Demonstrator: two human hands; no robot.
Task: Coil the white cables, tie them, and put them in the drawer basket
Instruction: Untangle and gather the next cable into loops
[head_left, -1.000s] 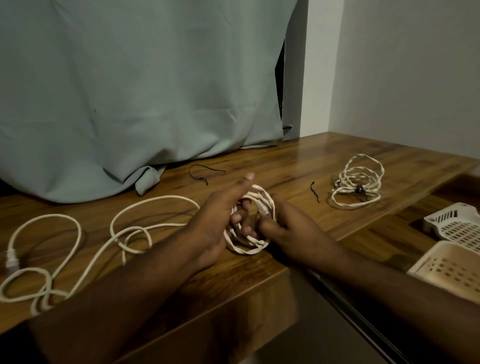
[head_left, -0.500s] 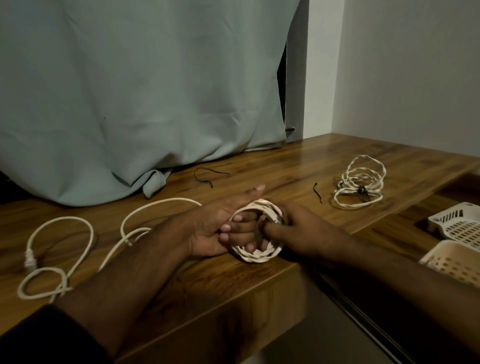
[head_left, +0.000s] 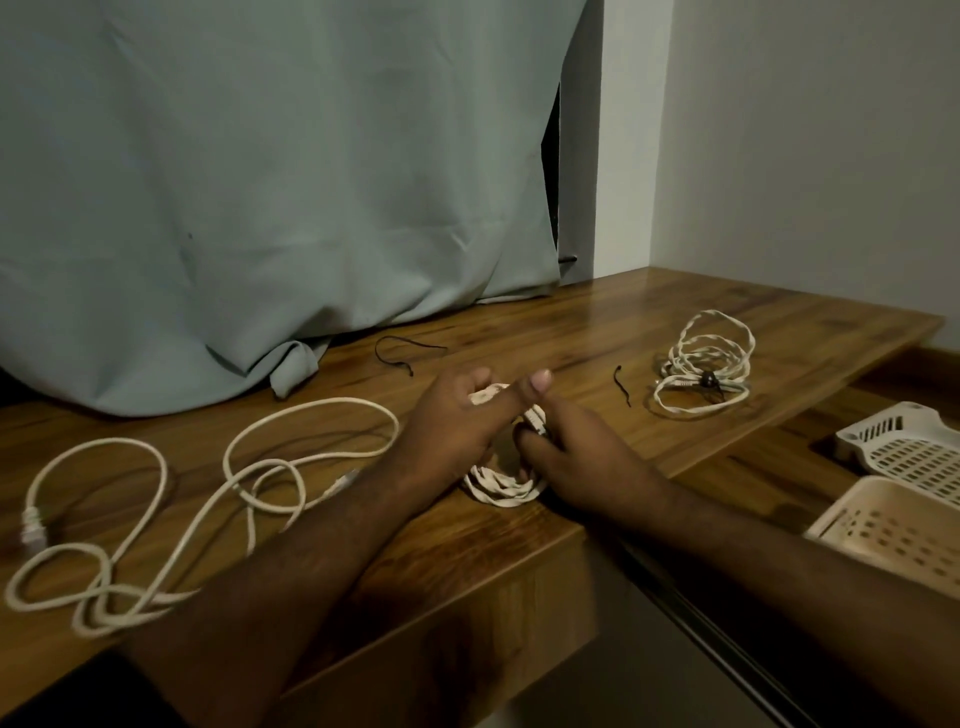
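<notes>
- Presently both hands hold one small coiled white cable (head_left: 501, 486) near the bench (head_left: 597, 332) front edge.
- Left hand (head_left: 457, 421) curls around it, thumb out.
- Right hand (head_left: 576, 462) pinches its end.
- Tied coil (head_left: 701, 374) lies apart; baskets (head_left: 904, 525) sit right.

No text, label, brand, number or sign can be read anywhere in this view.
</notes>
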